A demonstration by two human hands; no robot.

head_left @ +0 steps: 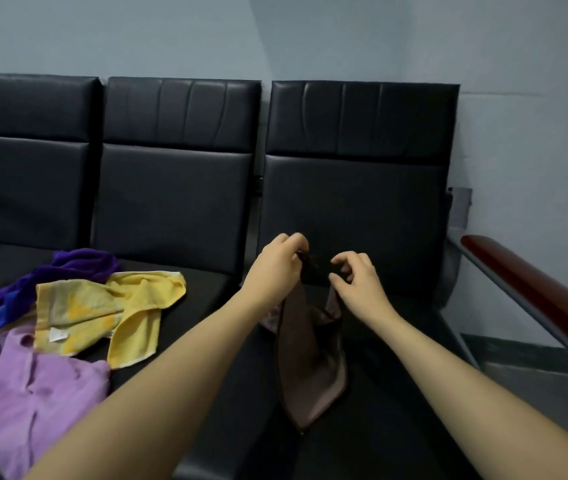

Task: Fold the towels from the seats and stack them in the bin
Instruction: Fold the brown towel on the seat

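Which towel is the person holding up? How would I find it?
Find the row of black padded seats along the wall. Over the right-hand seat, the left hand and right hand pinch the top edge of a hanging brown towel. The other towels are purple, yellow and lilac, and lie crumpled on the seats.

Single head-worn view, looking forward and down, close over black seats (pixel 344 220), wall behind

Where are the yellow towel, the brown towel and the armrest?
yellow towel (pixel 102 306): head view, middle of the cloth.
brown towel (pixel 310 358): head view, hanging middle part.
armrest (pixel 545 292): head view, red-brown top.
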